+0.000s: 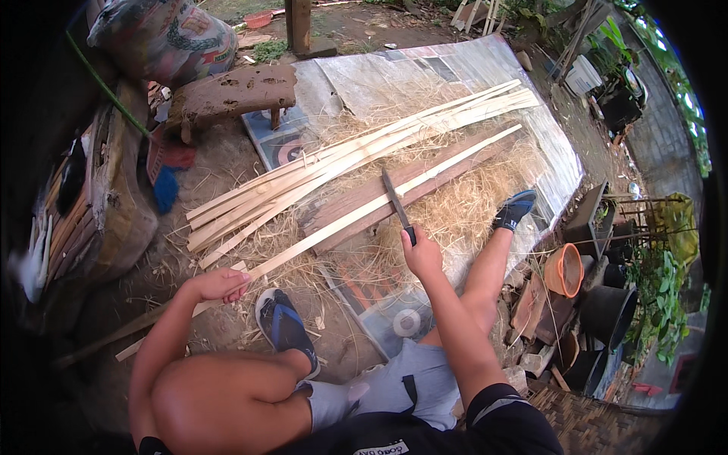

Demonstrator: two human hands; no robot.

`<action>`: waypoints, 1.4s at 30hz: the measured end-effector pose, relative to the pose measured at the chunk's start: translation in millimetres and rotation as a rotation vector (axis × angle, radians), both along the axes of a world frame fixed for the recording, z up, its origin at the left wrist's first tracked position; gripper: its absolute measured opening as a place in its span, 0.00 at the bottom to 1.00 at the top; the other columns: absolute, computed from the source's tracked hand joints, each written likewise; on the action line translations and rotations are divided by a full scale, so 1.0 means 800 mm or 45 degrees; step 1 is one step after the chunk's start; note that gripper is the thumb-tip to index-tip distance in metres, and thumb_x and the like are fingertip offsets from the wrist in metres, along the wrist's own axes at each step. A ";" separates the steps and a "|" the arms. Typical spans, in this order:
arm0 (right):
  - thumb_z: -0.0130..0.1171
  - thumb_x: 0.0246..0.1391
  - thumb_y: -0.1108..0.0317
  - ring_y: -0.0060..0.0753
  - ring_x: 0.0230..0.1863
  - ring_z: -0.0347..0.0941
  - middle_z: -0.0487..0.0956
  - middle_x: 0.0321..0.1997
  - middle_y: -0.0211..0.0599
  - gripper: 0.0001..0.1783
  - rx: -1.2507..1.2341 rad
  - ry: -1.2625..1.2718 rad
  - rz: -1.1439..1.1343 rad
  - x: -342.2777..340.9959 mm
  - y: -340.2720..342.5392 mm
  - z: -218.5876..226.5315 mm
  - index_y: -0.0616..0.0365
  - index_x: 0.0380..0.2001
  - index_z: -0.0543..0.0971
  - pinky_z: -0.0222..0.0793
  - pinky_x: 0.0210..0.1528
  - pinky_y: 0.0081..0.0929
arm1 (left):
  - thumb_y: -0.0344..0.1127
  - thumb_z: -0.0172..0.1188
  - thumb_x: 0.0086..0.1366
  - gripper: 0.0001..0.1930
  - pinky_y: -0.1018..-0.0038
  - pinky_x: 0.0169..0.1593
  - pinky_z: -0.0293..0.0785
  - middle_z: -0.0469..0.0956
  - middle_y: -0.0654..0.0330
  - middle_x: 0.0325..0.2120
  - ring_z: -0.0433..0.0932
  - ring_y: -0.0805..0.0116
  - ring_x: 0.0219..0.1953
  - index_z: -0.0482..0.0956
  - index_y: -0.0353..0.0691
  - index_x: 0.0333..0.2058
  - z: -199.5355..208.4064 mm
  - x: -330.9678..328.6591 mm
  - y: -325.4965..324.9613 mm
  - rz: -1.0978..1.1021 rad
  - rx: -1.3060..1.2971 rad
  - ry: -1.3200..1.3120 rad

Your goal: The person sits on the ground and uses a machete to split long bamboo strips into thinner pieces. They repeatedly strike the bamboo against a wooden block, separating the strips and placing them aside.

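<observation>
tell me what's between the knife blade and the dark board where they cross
A pale wooden strip lies there, running beneath the knife and on top of the dark board, seen in the head view.

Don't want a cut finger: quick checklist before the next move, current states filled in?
1. Right hand holds the black-handled steel knife by its handle: ok.
2. Left hand grips the long, pale wooden strip, apart from the blade: ok.
3. Strip lies along the flat brown wooden plank: ok.
4. Feet in blue-and-black footwear apart from the blade: ok.
5. Work area free of curly straw-coloured shavings: not ok, heaped beside the plank.
6. Sharp edge facing the strip: cannot tell.
</observation>
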State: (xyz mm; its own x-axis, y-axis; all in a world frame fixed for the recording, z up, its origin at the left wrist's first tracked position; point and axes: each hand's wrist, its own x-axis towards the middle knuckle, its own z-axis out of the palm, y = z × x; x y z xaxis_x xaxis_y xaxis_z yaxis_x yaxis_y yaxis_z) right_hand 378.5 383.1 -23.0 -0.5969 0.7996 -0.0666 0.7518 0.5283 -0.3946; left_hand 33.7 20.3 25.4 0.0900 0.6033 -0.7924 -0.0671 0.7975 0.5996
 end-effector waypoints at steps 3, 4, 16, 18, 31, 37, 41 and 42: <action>0.54 0.65 0.40 0.55 0.30 0.82 0.83 0.29 0.49 0.27 -0.031 -0.077 0.231 -0.011 -0.040 0.013 0.45 0.58 0.75 0.78 0.33 0.49 | 0.52 0.45 0.80 0.21 0.78 0.24 0.58 0.61 0.73 0.17 0.56 0.80 0.18 0.72 0.43 0.33 0.036 0.016 0.037 0.005 -0.061 0.109; 0.54 0.65 0.40 0.55 0.30 0.82 0.84 0.29 0.48 0.28 0.008 -0.076 0.326 -0.008 -0.046 0.016 0.45 0.59 0.75 0.78 0.33 0.49 | 0.52 0.45 0.80 0.20 0.78 0.24 0.58 0.61 0.73 0.17 0.56 0.80 0.18 0.71 0.43 0.33 0.033 0.014 0.038 -0.031 -0.035 0.100; 0.54 0.66 0.42 0.56 0.31 0.83 0.83 0.26 0.52 0.25 0.083 -0.023 0.364 0.008 -0.038 0.002 0.45 0.56 0.76 0.78 0.33 0.49 | 0.50 0.47 0.79 0.19 0.75 0.35 0.78 0.85 0.54 0.32 0.81 0.70 0.29 0.77 0.39 0.49 -0.024 -0.036 -0.013 -0.196 0.002 0.085; 0.54 0.66 0.42 0.57 0.33 0.83 0.84 0.28 0.51 0.24 0.080 -0.097 0.001 0.038 0.030 -0.013 0.46 0.56 0.76 0.77 0.34 0.50 | 0.49 0.49 0.79 0.18 0.75 0.37 0.77 0.85 0.55 0.34 0.82 0.70 0.30 0.78 0.40 0.49 -0.005 -0.051 -0.044 -0.133 -0.146 0.061; 0.54 0.66 0.42 0.59 0.32 0.82 0.84 0.32 0.52 0.25 0.063 -0.043 0.273 0.012 -0.046 0.018 0.43 0.57 0.75 0.77 0.33 0.51 | 0.53 0.49 0.75 0.21 0.48 0.42 0.76 0.83 0.45 0.31 0.81 0.39 0.36 0.75 0.39 0.36 -0.004 0.082 0.074 -0.335 0.311 1.414; 0.50 0.68 0.43 0.62 0.35 0.82 0.84 0.31 0.54 0.24 -0.036 -0.061 -0.323 0.017 0.046 -0.003 0.48 0.54 0.76 0.76 0.38 0.57 | 0.50 0.45 0.77 0.20 0.45 0.42 0.74 0.81 0.44 0.29 0.80 0.37 0.35 0.79 0.41 0.37 -0.014 0.068 0.070 -0.408 0.259 1.417; 0.52 0.66 0.39 0.57 0.31 0.83 0.84 0.30 0.50 0.25 -0.074 -0.063 0.570 -0.023 -0.110 0.041 0.44 0.55 0.76 0.78 0.32 0.51 | 0.52 0.43 0.78 0.25 0.49 0.43 0.77 0.83 0.43 0.31 0.82 0.41 0.36 0.82 0.39 0.36 -0.008 0.075 0.083 -0.369 0.259 1.401; 0.52 0.66 0.39 0.56 0.31 0.83 0.84 0.29 0.49 0.25 -0.014 -0.037 0.530 -0.023 -0.104 0.039 0.43 0.55 0.76 0.78 0.31 0.51 | 0.51 0.43 0.78 0.25 0.49 0.43 0.77 0.83 0.44 0.31 0.82 0.42 0.36 0.82 0.39 0.36 -0.007 0.077 0.077 -0.368 0.309 1.387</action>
State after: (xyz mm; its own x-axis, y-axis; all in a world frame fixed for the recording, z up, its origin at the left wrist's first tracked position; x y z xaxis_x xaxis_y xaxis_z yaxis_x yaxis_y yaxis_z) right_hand 359.7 299.5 8.4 -0.8669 0.4892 -0.0954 0.4855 0.7855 -0.3838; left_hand 95.1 81.7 19.9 -0.4111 0.8187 -0.4008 0.7468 0.5547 0.3670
